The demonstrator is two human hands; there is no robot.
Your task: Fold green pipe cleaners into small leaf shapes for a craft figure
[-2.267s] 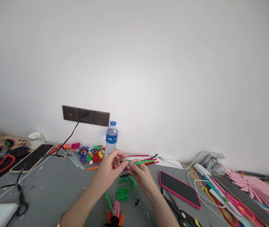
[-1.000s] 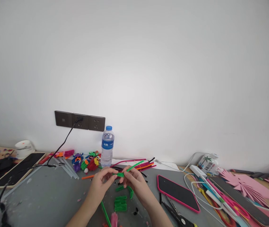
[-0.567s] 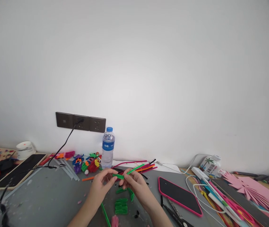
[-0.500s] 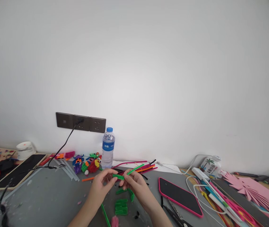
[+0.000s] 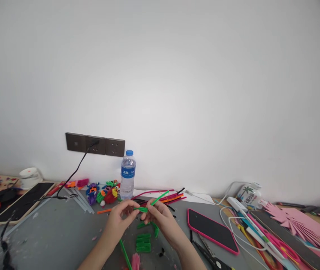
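Between my two hands, above the grey mat (image 5: pixel 64 232), is a green pipe cleaner (image 5: pixel 160 197). My left hand (image 5: pixel 122 219) pinches its folded left part between thumb and fingers. My right hand (image 5: pixel 160 219) grips it a little farther right, and one straight end sticks up past those fingers. Below the hands lies a bundle of folded green pipe cleaners (image 5: pixel 143 243), with more bent green pieces (image 5: pixel 156 229) just above it. A long green pipe cleaner (image 5: pixel 125 254) runs beside my left forearm, near a pink bundle (image 5: pixel 135 261).
A water bottle (image 5: pixel 128 175) stands by the wall, right of small pipe-cleaner figures (image 5: pixel 92 193). Loose coloured pipe cleaners (image 5: pixel 173 197) lie behind my hands. To the right are a pink-cased phone (image 5: pixel 212 231), black scissors (image 5: pixel 210 255) and a white cable (image 5: pixel 234 234). Another phone (image 5: pixel 23 202) lies left.
My fingers have shifted slightly on the green pipe cleaner, and its folded part between them shows shorter. The whole view has moved a little; the other things lie as before.
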